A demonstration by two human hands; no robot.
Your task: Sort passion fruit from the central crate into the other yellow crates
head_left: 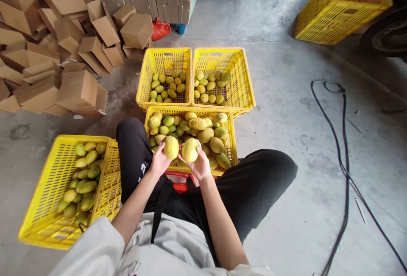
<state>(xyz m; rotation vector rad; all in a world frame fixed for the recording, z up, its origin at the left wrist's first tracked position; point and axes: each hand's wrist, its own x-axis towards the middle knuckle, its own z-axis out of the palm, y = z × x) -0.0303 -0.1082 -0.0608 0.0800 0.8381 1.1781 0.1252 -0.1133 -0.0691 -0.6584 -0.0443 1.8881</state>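
Observation:
My left hand [161, 157] is closed around a smooth yellow fruit [171, 147], which looks like a small papaya. In my right hand [199, 162] is a second yellow fruit [190, 150] of the same kind, held close beside the first. Both hands are above a yellow plastic crate [234, 149] standing between my knees. It is filled with yellow and green papaya-like fruits [206, 135], some round and some longer.
Beyond it, a left crate [140, 85] and a right crate [249, 85] hold fewer fruits. Another fruit crate [41, 208] stands by my left leg. Cardboard boxes [78, 89] heap at left. A black cable [346, 153] lies right; a yellow crate [318, 17] stands near a wheel [389, 34].

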